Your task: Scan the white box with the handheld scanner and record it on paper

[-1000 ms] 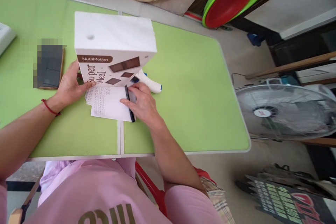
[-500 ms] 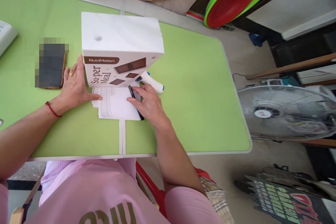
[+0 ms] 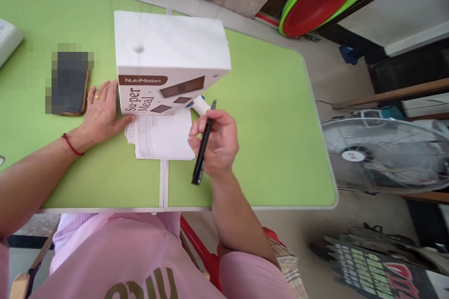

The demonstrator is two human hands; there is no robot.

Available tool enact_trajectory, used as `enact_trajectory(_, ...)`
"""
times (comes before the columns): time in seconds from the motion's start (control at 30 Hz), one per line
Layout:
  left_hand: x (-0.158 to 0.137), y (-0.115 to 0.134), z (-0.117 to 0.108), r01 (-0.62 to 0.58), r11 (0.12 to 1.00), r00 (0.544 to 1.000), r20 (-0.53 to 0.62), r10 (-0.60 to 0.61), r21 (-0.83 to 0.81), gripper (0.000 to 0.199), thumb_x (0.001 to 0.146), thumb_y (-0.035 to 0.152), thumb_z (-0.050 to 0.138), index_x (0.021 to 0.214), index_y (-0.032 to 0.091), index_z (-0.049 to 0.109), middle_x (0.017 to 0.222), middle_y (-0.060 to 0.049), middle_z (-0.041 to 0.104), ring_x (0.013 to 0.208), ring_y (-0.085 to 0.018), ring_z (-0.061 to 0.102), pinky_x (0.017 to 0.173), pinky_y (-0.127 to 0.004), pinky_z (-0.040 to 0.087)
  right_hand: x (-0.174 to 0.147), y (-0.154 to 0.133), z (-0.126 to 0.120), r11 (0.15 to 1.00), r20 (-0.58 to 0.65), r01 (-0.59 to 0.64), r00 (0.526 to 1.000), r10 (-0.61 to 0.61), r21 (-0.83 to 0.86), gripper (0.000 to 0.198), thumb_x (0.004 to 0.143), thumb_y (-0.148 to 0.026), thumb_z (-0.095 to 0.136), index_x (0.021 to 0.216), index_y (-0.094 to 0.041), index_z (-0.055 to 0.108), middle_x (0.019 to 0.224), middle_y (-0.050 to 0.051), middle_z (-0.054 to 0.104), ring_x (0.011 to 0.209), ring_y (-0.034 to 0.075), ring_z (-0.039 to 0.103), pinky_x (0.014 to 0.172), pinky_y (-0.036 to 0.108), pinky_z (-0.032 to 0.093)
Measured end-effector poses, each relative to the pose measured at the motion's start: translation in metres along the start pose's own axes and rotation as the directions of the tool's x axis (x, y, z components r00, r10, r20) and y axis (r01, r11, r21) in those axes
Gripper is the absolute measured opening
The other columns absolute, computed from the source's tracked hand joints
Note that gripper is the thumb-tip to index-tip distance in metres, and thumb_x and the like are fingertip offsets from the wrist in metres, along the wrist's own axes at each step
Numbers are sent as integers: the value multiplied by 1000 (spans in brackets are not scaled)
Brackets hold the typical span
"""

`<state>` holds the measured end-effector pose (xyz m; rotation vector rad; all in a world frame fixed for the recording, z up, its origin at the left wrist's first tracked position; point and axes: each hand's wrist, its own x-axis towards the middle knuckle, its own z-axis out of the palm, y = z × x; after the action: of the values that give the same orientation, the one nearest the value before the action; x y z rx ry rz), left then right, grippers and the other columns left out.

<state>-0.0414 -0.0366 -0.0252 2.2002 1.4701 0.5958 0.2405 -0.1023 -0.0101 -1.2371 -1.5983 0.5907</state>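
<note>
A black pen (image 3: 203, 147) is held between the fingers of my right hand (image 3: 222, 142), raised over the table just right of the papers. My left hand (image 3: 101, 114) lies flat with its fingers spread, its side against the lower left of a white NutriMotion box (image 3: 171, 46) and its thumb at the papers' top left. The sheets of paper (image 3: 170, 138), with rows of handwriting on their left part, lie partly under or behind the box. A white and blue object (image 3: 199, 103) shows behind my right hand, mostly hidden.
A phone (image 3: 72, 84) lies left of my left hand on the green table (image 3: 273, 126). At the far left edge is a white object (image 3: 9, 42). A standing fan (image 3: 354, 155) is beyond the table's right end, and a red basin (image 3: 319, 2) leans at the back.
My right hand has lifted the pen off the paper and moved right, turning palm up. My left thumb has drawn up toward the box. The view has shifted slightly.
</note>
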Motion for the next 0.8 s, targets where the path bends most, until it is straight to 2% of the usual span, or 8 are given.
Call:
enact_trajectory(0.1,0,-1,1,-9,1000,1000,-27,9,-3,73,95,65,58,154,25,40,158,-17,46,154,-46,32,130,-69,13,-8,-4,16,974,-25,16,1000,-10,226,38,96,-63,52,101,-26,61,68,-2,50,58,17,50,55,34,46)
enact_trajectory(0.2,2,-3,3,-8,1000,997,-77,6,-24,71,98,70,52,154,27,42,154,-16,50,147,-46,40,128,-67,18,-10,-2,29,942,71,-67,996,46,328,40,100,-55,44,102,-24,69,69,0,55,62,17,54,61,36,49)
enact_trajectory(0.3,3,-3,3,-2,998,993,-116,-5,-59,72,98,75,47,153,28,43,150,-15,54,141,-45,46,126,-66,24,-6,1,38,931,133,-242,968,212,272,33,93,-48,50,98,-23,70,69,-1,58,61,15,55,61,33,50)
enact_trajectory(0.4,2,0,4,24,998,992,-122,-31,-58,84,94,82,51,155,26,41,155,-17,49,146,-47,41,127,-67,22,-2,1,43,926,142,-342,936,322,159,23,80,-43,57,87,-23,66,68,-2,61,58,14,53,56,30,47)
enact_trajectory(0.53,-1,6,9,75,997,992,-97,-75,-3,123,70,91,74,160,18,30,166,-23,34,157,-51,22,131,-69,9,1,-1,44,923,105,-354,934,342,149,16,74,-38,58,82,-24,59,62,-4,59,52,12,49,51,27,43)
enact_trajectory(0.6,-2,8,10,94,995,993,-78,-93,16,136,60,90,82,161,16,28,168,-26,29,159,-53,16,132,-69,7,2,-1,43,924,93,-351,936,340,155,15,74,-38,60,80,-25,55,57,-6,54,48,11,46,48,27,40)
enact_trajectory(0.67,-2,8,11,96,995,993,-65,-94,25,140,57,86,87,162,16,27,169,-26,28,160,-53,14,133,-68,6,3,-1,43,936,72,-333,942,327,115,16,74,-39,61,76,-25,54,57,-6,54,49,12,47,49,27,41)
enact_trajectory(0.8,-2,7,10,56,998,997,-52,-55,22,131,63,82,86,164,23,27,170,-20,28,160,-53,13,132,-73,3,2,0,46,959,23,-284,958,284,-6,17,74,-40,58,68,-26,53,62,-2,60,55,15,53,55,31,48)
